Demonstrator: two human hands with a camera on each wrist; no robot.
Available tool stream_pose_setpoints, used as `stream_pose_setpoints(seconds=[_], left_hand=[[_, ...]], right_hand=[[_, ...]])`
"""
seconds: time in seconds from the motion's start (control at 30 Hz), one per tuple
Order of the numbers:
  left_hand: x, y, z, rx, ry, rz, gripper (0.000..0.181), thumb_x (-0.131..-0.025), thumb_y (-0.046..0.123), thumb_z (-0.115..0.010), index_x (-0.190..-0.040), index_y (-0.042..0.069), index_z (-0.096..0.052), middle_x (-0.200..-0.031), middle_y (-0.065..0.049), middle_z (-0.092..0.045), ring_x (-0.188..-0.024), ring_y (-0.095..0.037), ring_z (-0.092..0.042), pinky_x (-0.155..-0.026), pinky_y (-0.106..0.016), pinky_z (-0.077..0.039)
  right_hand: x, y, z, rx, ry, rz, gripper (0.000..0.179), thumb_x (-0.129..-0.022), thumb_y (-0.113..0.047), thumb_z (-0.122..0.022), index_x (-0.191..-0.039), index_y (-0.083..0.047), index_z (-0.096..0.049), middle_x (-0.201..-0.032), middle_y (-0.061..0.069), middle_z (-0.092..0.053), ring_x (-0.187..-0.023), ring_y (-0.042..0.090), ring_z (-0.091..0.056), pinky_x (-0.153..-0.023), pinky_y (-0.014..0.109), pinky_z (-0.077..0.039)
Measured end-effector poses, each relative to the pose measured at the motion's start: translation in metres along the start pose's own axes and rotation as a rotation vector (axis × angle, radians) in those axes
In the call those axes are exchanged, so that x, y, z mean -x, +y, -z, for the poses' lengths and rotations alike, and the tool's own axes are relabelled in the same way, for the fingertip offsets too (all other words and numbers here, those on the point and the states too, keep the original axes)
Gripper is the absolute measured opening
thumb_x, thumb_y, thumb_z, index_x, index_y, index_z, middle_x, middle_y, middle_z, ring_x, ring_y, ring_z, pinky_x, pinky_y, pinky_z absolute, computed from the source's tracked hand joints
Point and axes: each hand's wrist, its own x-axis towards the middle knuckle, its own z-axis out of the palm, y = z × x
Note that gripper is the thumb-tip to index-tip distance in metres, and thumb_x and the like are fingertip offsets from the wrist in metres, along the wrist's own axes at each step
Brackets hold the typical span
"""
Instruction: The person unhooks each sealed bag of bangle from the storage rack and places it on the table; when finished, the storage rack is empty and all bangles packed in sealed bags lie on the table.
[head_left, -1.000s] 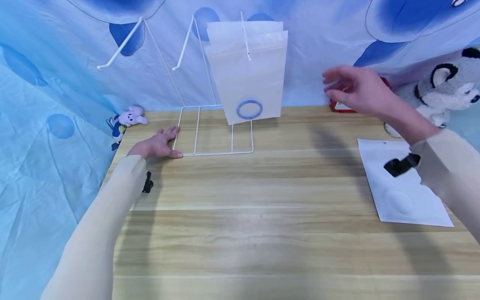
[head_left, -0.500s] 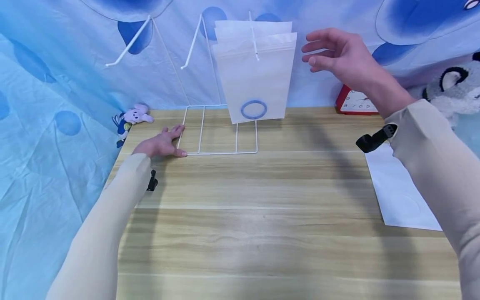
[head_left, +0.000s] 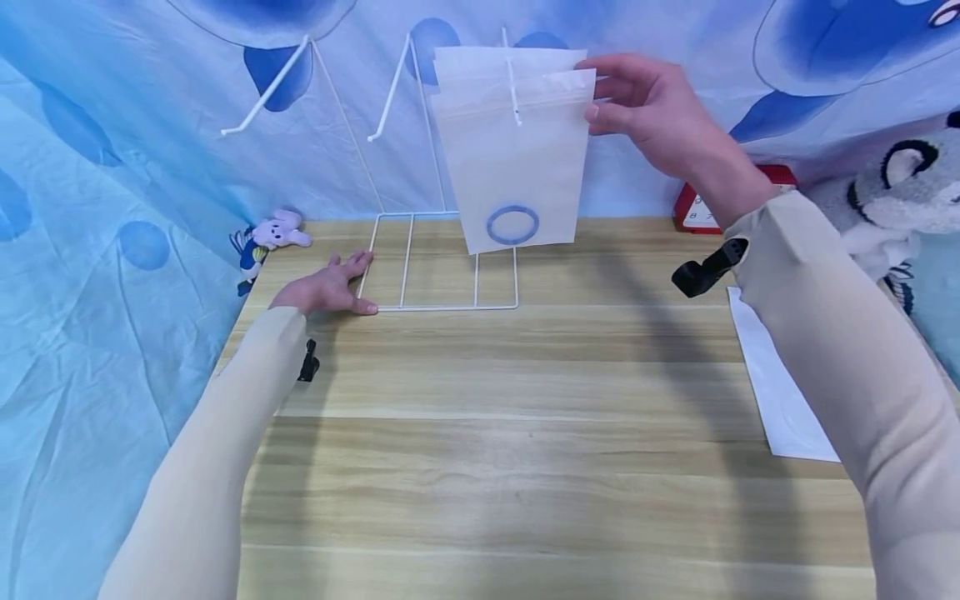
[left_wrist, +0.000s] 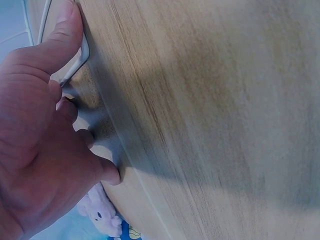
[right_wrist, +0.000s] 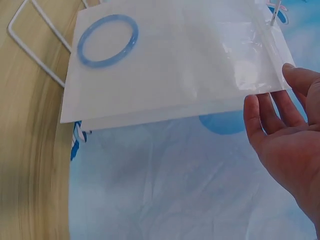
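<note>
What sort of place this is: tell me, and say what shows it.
Probably an indoor tabletop display or filming setup: a pale wood-grain table, a blue patterned cloth backdrop, and a white wire hook rack bearing flat whitish rectangular packets.

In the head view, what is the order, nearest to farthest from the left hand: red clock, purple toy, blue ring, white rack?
1. White rack, touching the left hand.
2. Purple toy, behind the hand, leftward.
3. Blue ring, to the right.
4. Red clock, farther right.
</note>
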Motion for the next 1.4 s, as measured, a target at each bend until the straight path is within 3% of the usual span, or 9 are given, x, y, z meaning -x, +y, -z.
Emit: stream_pose_setpoints(seconds=[0.33, 0.67, 0.9, 1.4], left_hand=[[-0.001, 0.001, -0.002, -0.013, 0.005, -0.012, 0.104, -0.093, 0.035, -0.072, -0.160, 0.007, 0.002, -0.165, -0.018, 0.008, -0.144, -0.050, 0.016, -0.112, -0.069, 0.000], [-0.004, 0.002, -0.003, -0.010, 0.013, -0.014, 0.105, -0.092, 0.035, -0.073, -0.160, 0.007, 0.002, -0.165, -0.018, 0.008, -0.144, -0.050, 0.017, -0.111, -0.070, 0.000], [-0.004, 0.003, -0.005, -0.005, 0.009, -0.005, 0.105, -0.092, 0.035, -0.073, -0.160, 0.008, 0.002, -0.165, -0.017, 0.009, -0.145, -0.049, 0.016, -0.111, -0.070, 0.000], [-0.001, 0.011, 0.011, -0.005, 0.002, -0.003, 0.107, -0.092, 0.038, -0.073, -0.161, 0.011, 0.004, -0.166, -0.013, 0.011, -0.145, -0.046, 0.018, -0.112, -0.069, 0.001]], right_hand=[[-0.013, 0.000, -0.010, -0.169, -0.005, -0.011, 0.038, -0.095, -0.011, -0.067, -0.132, -0.018, -0.067, -0.130, 0.009, -0.060, -0.118, 0.025, -0.056, -0.104, 0.031, -0.045], [-0.021, -0.004, -0.019, -0.176, -0.012, -0.030, 0.033, -0.094, -0.013, -0.070, -0.127, -0.016, -0.071, -0.134, 0.007, -0.056, -0.117, 0.026, -0.057, -0.102, 0.033, -0.047], [-0.023, -0.005, -0.023, -0.193, -0.028, 0.001, 0.028, -0.094, -0.012, -0.070, -0.122, -0.012, -0.073, -0.135, 0.005, -0.053, -0.114, 0.027, -0.057, -0.098, 0.033, -0.050], [-0.008, -0.019, -0.015, -0.221, -0.006, 0.036, 0.031, -0.088, -0.016, -0.076, -0.118, -0.011, -0.075, -0.134, 0.006, -0.054, -0.113, 0.025, -0.059, -0.094, 0.031, -0.052]])
